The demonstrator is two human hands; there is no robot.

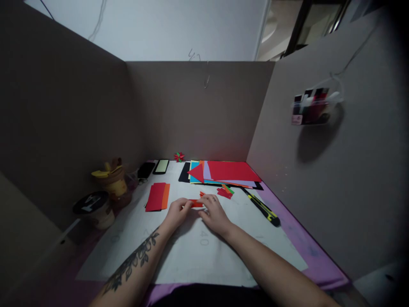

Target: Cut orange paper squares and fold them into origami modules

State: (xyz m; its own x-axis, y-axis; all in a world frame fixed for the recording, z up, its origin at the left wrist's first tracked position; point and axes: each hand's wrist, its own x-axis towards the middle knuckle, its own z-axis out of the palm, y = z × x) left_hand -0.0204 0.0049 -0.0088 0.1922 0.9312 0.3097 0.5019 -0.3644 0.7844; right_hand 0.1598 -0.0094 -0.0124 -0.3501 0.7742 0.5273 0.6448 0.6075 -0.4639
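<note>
A small orange-red piece of paper is stretched between my two hands over the white mat. My left hand pinches its left end between thumb and fingers. At the other end, the fingers of my right hand close on the paper, partly hiding it. Just behind my right hand, a small orange paper piece pokes out. A little farther back lie several small red pieces with an orange and a green strip.
Left stand red and orange paper rectangles, a lidded tub and a yellow pot. Behind are a phone, a red-green paper star and stacked coloured sheets. A utility knife lies right. Grey partitions enclose the table.
</note>
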